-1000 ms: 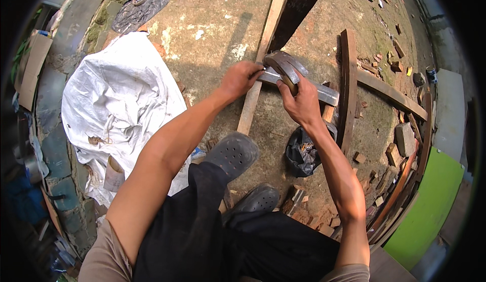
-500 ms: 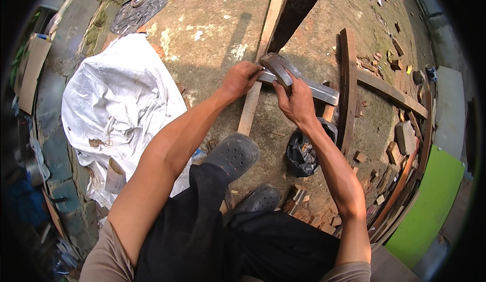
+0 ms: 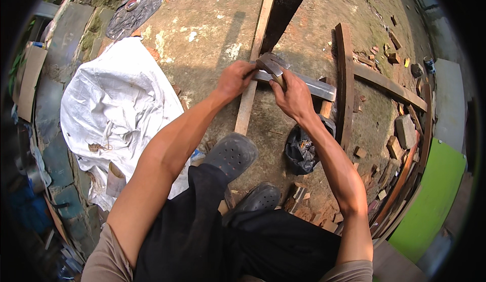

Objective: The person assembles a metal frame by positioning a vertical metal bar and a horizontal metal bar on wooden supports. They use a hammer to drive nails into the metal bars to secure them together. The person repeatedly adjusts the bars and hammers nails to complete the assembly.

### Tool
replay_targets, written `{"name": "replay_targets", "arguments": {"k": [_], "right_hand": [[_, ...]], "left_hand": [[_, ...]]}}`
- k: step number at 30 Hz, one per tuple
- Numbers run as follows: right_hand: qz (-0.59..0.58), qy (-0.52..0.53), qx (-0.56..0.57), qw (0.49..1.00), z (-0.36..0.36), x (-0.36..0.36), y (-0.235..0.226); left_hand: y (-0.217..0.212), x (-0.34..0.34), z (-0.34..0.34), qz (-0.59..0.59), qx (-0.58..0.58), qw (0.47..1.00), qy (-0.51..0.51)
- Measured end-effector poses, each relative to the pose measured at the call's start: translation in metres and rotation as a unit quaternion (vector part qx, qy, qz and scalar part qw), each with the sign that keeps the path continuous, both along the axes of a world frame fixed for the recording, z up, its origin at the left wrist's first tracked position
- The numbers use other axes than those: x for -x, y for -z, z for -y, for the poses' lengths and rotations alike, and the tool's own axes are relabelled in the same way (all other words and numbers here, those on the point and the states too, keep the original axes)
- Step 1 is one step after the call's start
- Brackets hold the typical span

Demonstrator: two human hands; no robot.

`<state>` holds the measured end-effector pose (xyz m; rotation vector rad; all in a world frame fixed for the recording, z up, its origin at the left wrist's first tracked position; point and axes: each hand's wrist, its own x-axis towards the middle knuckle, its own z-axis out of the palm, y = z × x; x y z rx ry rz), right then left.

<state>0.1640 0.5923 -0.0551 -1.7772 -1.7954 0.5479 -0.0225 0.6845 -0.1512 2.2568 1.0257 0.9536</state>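
Note:
My right hand (image 3: 294,96) grips a hammer (image 3: 270,65) by its handle, close under the metal head. The head is over the left end of a grey metal bar (image 3: 315,88). My left hand (image 3: 234,82) is closed, thumb and fingers pinched together at that same end, beside the hammer head; what they hold is too small or hidden to name. A pale wooden strip (image 3: 245,111) runs lengthwise under my left fingers, from near my left shoe to the top of the view. A dark post (image 3: 289,9) rises just beyond the hammer.
A black plastic bag (image 3: 298,155) with small bits inside stands below my right wrist. Dark timber (image 3: 345,79) lies to the right, joined by a crosspiece (image 3: 390,87). A white sack (image 3: 119,110) spreads at left. Wood offcuts and a green panel (image 3: 430,196) are at far right.
The hammer has tilted in my right hand, so more of its handle shows under the head. My left hand keeps its pinch beside it. The whole view has shifted slightly.

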Motion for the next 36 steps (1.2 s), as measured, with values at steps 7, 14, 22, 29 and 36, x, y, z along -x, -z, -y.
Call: {"name": "replay_targets", "arguments": {"k": [7,14,22,29,36], "right_hand": [[-0.060,0.025,-0.042,0.997,0.007,0.009,-0.008],[-0.033,0.024,0.006,0.999,0.006,0.008,-0.004],[0.009,0.006,0.042,0.999,0.002,0.002,-0.007],[-0.068,0.008,-0.071,0.995,0.005,0.007,-0.018],[-0.051,0.027,0.037,0.998,-0.005,0.007,-0.012]], "left_hand": [[-0.005,-0.002,0.003,0.002,0.017,1.000,-0.005],[-0.004,0.001,0.001,-0.016,0.005,1.000,0.000],[-0.001,-0.002,-0.001,-0.004,0.005,1.000,0.010],[-0.005,-0.004,0.002,0.014,0.012,1.000,-0.006],[-0.004,-0.001,0.003,0.010,0.006,1.000,-0.024]]}}
